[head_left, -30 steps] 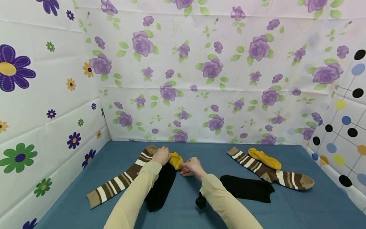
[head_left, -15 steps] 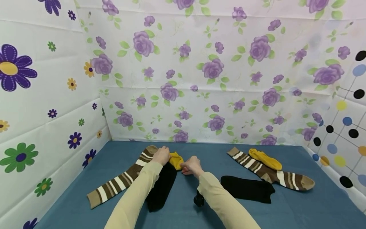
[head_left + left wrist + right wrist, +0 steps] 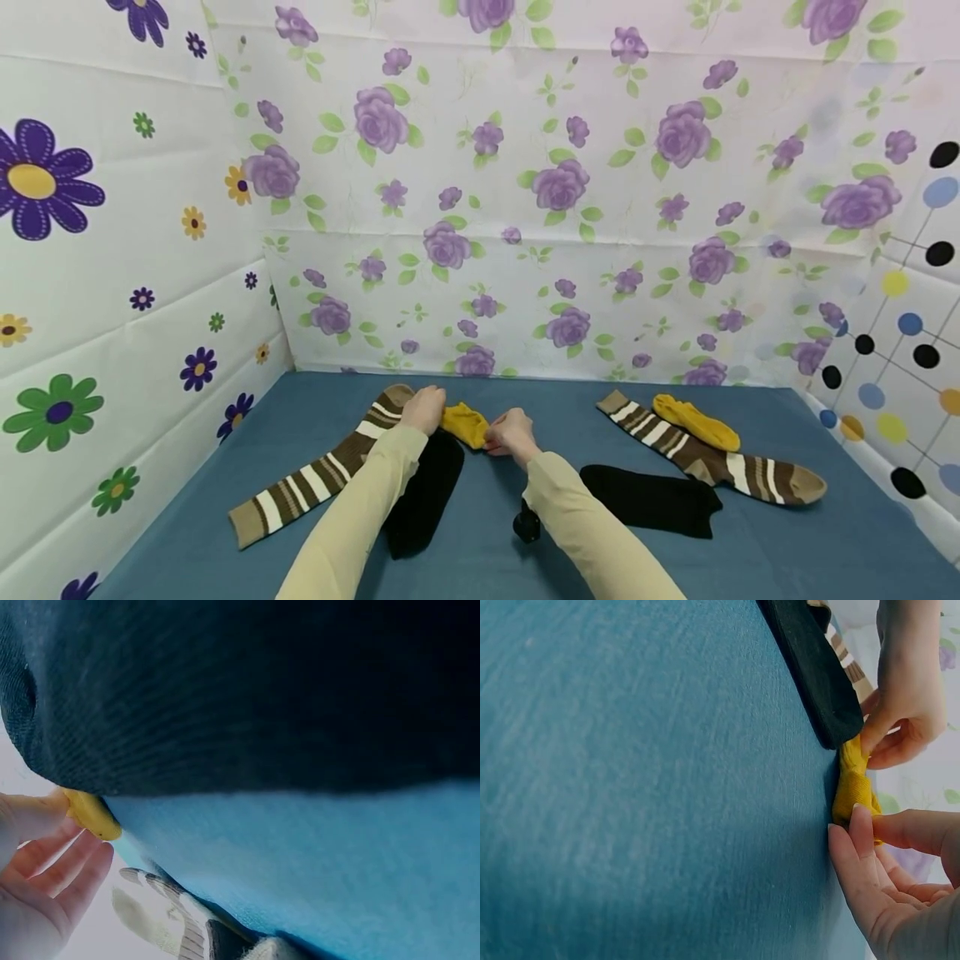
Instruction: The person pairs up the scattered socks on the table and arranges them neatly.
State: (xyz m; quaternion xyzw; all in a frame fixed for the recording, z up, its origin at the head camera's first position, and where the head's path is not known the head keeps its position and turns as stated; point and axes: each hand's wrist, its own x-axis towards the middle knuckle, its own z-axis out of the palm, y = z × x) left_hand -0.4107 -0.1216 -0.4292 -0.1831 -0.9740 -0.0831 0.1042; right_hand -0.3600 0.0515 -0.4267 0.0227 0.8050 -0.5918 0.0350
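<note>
Both hands pinch one yellow sock on the blue cloth — the left hand at its far end, the right hand at the near end (thumb over fingers, it seems). A black sock lies just beside it.

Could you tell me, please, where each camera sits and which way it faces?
Head: worn on the head, looking forward and down at the blue table; both sleeved forearms, left hand and right hand show, meeting at the yellow sock.
Left wrist: low over the black sock, facing the left hand's fingers.
Right wrist: low over the table, facing both hands pinching the yellow sock.
Shared: the yellow sock appears in all three views.
</note>
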